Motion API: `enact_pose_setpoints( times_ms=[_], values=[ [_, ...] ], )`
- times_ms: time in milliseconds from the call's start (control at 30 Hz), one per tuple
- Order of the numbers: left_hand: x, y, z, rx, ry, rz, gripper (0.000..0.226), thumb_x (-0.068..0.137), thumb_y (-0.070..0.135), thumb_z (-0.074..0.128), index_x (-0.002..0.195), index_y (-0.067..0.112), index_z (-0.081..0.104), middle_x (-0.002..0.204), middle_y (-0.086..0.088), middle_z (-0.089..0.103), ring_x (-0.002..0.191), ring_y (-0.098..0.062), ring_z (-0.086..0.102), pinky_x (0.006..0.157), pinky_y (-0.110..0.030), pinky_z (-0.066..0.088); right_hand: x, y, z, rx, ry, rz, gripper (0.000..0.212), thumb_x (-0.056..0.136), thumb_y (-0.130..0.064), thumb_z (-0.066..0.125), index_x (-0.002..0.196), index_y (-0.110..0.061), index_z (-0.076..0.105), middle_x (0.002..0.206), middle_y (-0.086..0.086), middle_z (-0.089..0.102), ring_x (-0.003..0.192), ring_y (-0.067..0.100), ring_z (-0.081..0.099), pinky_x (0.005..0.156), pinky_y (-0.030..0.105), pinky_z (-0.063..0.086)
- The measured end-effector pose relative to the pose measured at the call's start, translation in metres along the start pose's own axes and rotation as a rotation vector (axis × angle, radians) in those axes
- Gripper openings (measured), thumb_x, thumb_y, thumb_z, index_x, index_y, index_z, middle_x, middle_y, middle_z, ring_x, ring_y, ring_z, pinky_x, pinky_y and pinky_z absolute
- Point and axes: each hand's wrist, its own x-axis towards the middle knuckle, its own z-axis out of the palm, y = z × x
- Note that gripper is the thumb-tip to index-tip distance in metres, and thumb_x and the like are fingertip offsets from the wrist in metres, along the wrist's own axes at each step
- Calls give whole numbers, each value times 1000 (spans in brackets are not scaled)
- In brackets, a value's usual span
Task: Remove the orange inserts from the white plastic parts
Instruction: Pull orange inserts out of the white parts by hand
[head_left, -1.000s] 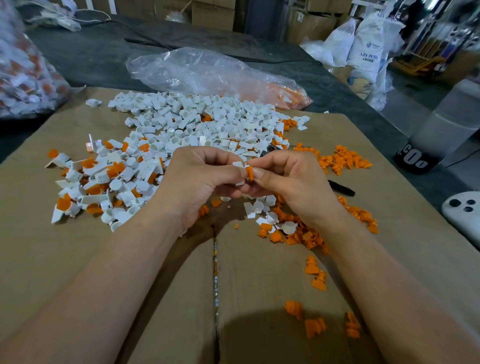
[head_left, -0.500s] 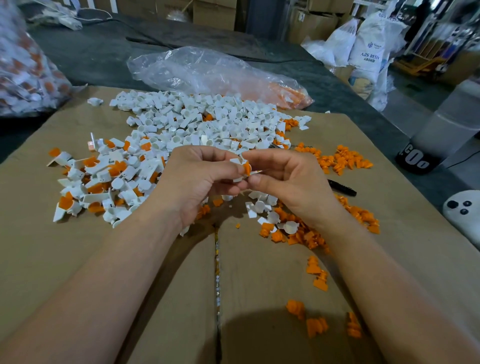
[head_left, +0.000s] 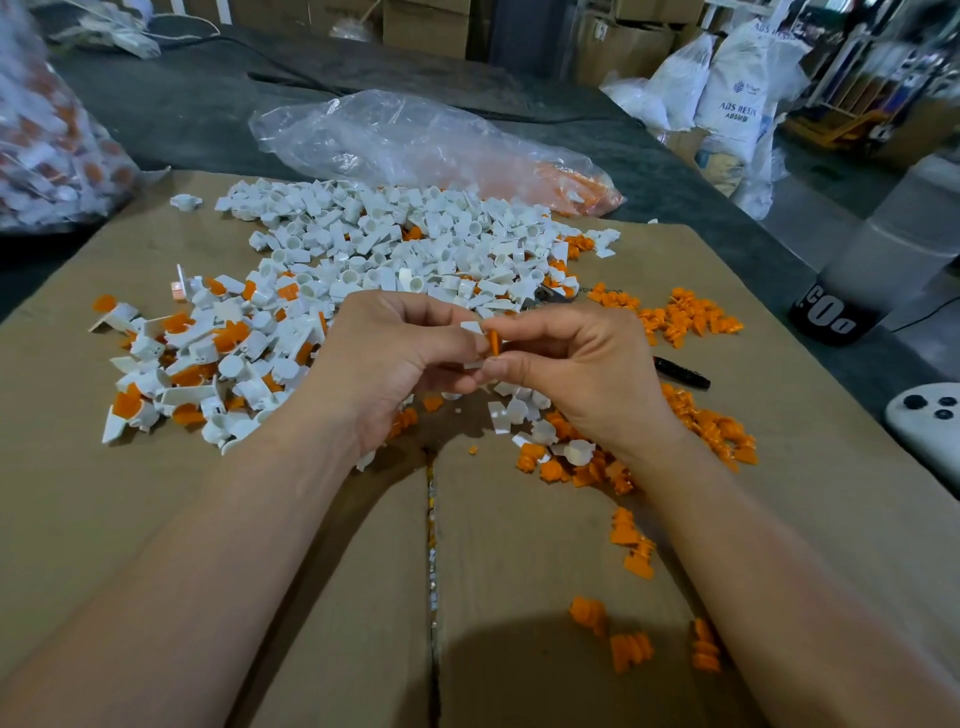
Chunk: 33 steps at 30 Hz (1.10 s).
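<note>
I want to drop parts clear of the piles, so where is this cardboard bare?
Bare: near-left cardboard, below the mixed pile, left of the left forearm; right edge, past the black marker. Crowded: the white pile across the middle; loose inserts under and right of the right hand. The left hand grips a white part; the right pinches its orange insert.

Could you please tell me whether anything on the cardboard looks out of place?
A few white parts lie mixed into the heap of orange inserts by the right hand, and a black marker lies between the insert heaps. Nothing looks damaged.
</note>
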Motion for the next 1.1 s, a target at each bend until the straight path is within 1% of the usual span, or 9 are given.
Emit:
enact_pose_setpoints(
  times_ms=[233, 433, 500, 600, 700, 800, 933, 1000, 1100],
  values=[
    [0, 0, 0, 13, 1, 13, 20, 71, -12, 67, 61, 6, 67, 57, -12, 66, 48, -17, 63, 45, -19, 51, 1, 3, -1, -46, 9, 24, 38, 69, 6, 70, 105, -3, 62, 84, 8, 71, 76, 13, 69, 72, 24, 56],
    [1, 0, 1, -5, 12, 19, 14, 71, -11, 67, 66, 2, 65, 54, -8, 65, 47, -16, 63, 45, -18, 50, 2, -1, -4, -111, -55, 74, 25, 70, -14, 72, 93, -23, 64, 86, -3, 69, 81, 11, 69, 76, 25, 55],
    [1, -1, 1, -28, 28, 20, 13, 71, -10, 67, 68, 1, 63, 53, -8, 65, 48, -16, 64, 44, -17, 49, 4, -2, -11, -206, -6, 129, 29, 67, -31, 70, 95, -30, 62, 89, -11, 67, 84, 3, 66, 77, 17, 52],
    [2, -1, 1, -58, 39, 13, 12, 70, -10, 68, 70, 1, 62, 52, -7, 64, 49, -18, 65, 44, -18, 49, 7, 0, -31, -448, 80, 214, 31, 73, -35, 71, 103, -28, 64, 90, -19, 63, 85, -6, 62, 76, 12, 49],
    [1, -1, 1, -58, 33, 14, 11, 70, -9, 68, 71, 0, 62, 51, -6, 63, 49, -17, 65, 43, -17, 48, 8, 4, -56, -658, 113, 368, 44, 77, -39, 69, 117, -24, 60, 109, -13, 63, 95, -2, 57, 80, 16, 41],
    [2, -2, 0, -66, 41, 20, 11, 72, -10, 67, 71, 1, 62, 51, -6, 64, 49, -17, 65, 43, -16, 48, 7, 8, -77, -814, 34, 560, 65, 74, -48, 68, 131, -22, 48, 132, -2, 51, 117, 13, 49, 86, 25, 34],
    [2, -1, 0, -71, 49, 23, 11, 72, -10, 66, 73, 1, 63, 51, -5, 64, 50, -17, 65, 43, -16, 48, 7, 5, -81, -869, -147, 723, 107, 46, -73, 55, 138, -21, 38, 140, 2, 43, 124, 20, 43, 89, 30, 35],
    [2, -1, 1, -67, 45, 24, 12, 73, -10, 66, 73, 1, 63, 51, -5, 64, 50, -17, 66, 43, -16, 48, 6, 6, -78, -919, -236, 755, 108, 47, -73, 58, 138, -21, 36, 140, 1, 43, 124, 20, 42, 88, 28, 34],
    [1, -1, 1, -68, 43, 27, 12, 73, -10, 66, 71, 2, 63, 52, -5, 64, 50, -17, 65, 43, -16, 48, 5, 9, -76, -967, -261, 771, 87, 61, -59, 70, 133, -21, 41, 133, 2, 48, 117, 21, 45, 83, 28, 35]
  ],
)
